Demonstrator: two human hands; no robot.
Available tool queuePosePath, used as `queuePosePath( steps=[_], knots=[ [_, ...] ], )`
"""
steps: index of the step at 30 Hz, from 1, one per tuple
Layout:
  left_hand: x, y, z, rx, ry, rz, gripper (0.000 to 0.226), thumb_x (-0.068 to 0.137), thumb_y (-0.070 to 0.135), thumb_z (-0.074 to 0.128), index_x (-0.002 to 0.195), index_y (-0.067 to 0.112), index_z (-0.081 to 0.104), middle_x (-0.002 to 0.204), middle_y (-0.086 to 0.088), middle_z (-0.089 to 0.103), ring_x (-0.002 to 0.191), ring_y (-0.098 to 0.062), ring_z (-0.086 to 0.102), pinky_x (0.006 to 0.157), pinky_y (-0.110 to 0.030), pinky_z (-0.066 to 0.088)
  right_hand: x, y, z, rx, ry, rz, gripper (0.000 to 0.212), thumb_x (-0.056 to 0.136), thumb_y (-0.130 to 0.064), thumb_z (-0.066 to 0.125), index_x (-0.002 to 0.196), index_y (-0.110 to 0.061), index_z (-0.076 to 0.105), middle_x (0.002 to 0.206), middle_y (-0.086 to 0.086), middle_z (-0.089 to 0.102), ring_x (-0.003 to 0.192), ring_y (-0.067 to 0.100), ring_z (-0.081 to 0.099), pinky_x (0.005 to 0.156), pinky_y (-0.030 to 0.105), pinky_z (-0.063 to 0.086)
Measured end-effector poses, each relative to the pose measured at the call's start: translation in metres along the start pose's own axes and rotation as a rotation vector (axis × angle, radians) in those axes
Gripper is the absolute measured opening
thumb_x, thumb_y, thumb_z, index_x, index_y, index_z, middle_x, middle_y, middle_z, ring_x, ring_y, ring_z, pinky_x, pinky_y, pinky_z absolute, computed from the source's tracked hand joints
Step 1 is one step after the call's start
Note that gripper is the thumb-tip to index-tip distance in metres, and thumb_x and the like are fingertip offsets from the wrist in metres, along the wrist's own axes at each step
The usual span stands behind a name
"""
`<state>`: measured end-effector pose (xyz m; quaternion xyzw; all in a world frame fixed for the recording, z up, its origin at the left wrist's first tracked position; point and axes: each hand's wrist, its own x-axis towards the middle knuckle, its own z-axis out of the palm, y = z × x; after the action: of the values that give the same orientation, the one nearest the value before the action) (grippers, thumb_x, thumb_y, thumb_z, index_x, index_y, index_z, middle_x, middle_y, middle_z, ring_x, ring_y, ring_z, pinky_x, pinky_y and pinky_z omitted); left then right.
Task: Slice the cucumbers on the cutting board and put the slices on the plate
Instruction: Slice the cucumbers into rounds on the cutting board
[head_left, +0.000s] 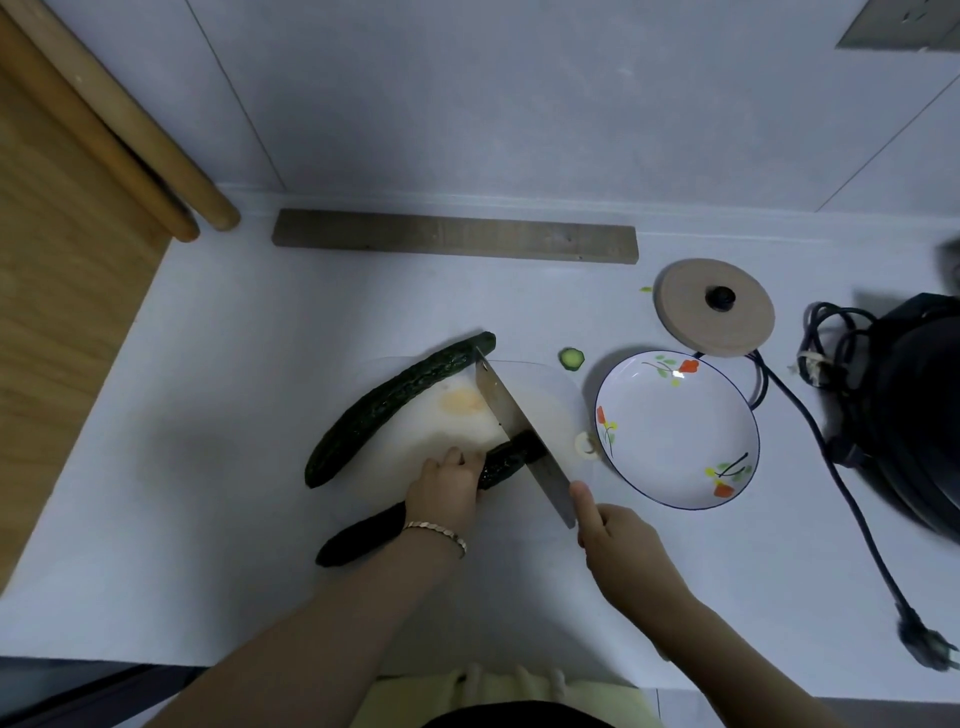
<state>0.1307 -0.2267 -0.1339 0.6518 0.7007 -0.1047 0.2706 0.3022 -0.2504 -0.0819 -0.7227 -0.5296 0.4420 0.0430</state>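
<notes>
Cucumber being cut (498, 464): on the cutting board (452, 431), its length running from the near-left corner toward the plate (675, 434).
Left hand (447, 491): fingers (457, 460) clamped over that cucumber, left of the blade.
Right hand (618, 551): closed round the knife (519, 431) handle, nearer the plate; blade crosses the cucumber's end.
Spare cucumber (395, 405): along the board's far-left edge.
Plate: right of the board, no slices in it.
Hidden: knife handle; whether the cut is through.

Pale counter (234, 338), grey tiled wall (467, 104) behind, wooden cabinet (62, 291) at left, dim light.
</notes>
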Motion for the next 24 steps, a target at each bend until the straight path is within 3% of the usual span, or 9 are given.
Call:
queuePosePath(
  steps=[4, 9, 12, 17, 20, 24],
  knots=[
    [0.0, 0.001, -0.001, -0.018, -0.005, 0.002, 0.048, 0.096, 0.019, 0.041, 0.143, 0.024, 0.03, 0.128, -0.006, 0.041, 0.112, -0.028, 0.044, 0.083, -0.034, 0.046, 0.0, -0.004, 0.0, -0.002, -0.009, 0.004, 0.056, 0.097, -0.051, 0.024, 0.066, -0.006, 0.039, 0.064, 0.01, 0.047, 0.061, 0.02, 0.045, 0.061, 0.032, 0.036],
    [-0.004, 0.002, -0.001, -0.048, 0.024, 0.0, 0.044, 0.096, 0.019, 0.044, 0.139, 0.021, 0.035, 0.128, -0.005, 0.043, 0.111, -0.027, 0.044, 0.083, -0.035, 0.046, 0.004, -0.011, 0.003, 0.065, -0.016, 0.025, 0.045, 0.102, -0.039, 0.022, 0.06, -0.022, 0.022, 0.061, 0.002, 0.033, 0.063, 0.022, 0.039, 0.058, 0.032, 0.031],
    [-0.003, 0.001, -0.001, -0.051, 0.042, -0.001, 0.044, 0.097, 0.018, 0.044, 0.14, 0.022, 0.036, 0.127, -0.004, 0.045, 0.111, -0.026, 0.045, 0.081, -0.034, 0.045, 0.01, 0.0, 0.014, 0.008, 0.003, -0.004, 0.054, 0.099, -0.048, 0.026, 0.058, -0.013, 0.031, 0.058, 0.003, 0.038, 0.054, 0.016, 0.038, 0.052, 0.026, 0.03],
    [-0.003, 0.001, -0.001, -0.055, 0.046, -0.005, 0.044, 0.097, 0.017, 0.044, 0.14, 0.023, 0.036, 0.127, -0.004, 0.044, 0.111, -0.026, 0.045, 0.08, -0.033, 0.044, 0.017, 0.015, 0.028, 0.059, 0.027, -0.028, 0.061, 0.097, -0.048, 0.028, 0.072, 0.002, 0.055, 0.065, 0.014, 0.053, 0.064, 0.027, 0.051, 0.063, 0.036, 0.04],
    [-0.003, 0.001, -0.002, -0.063, 0.053, -0.01, 0.042, 0.096, 0.016, 0.045, 0.136, 0.024, 0.041, 0.122, -0.004, 0.046, 0.108, -0.027, 0.046, 0.079, -0.034, 0.045, 0.02, 0.015, 0.016, 0.171, 0.004, 0.017, 0.053, 0.096, -0.051, 0.031, 0.066, -0.009, 0.043, 0.057, 0.007, 0.04, 0.052, 0.019, 0.038, 0.06, 0.033, 0.033],
    [-0.003, 0.002, -0.001, -0.051, 0.047, -0.014, 0.041, 0.096, 0.016, 0.045, 0.136, 0.023, 0.04, 0.121, -0.005, 0.046, 0.107, -0.026, 0.047, 0.078, -0.034, 0.046, 0.014, 0.015, 0.002, 0.158, 0.01, 0.007, 0.053, 0.095, -0.052, 0.03, 0.063, -0.011, 0.039, 0.056, 0.006, 0.039, 0.051, 0.018, 0.037, 0.06, 0.031, 0.034]
  ],
)
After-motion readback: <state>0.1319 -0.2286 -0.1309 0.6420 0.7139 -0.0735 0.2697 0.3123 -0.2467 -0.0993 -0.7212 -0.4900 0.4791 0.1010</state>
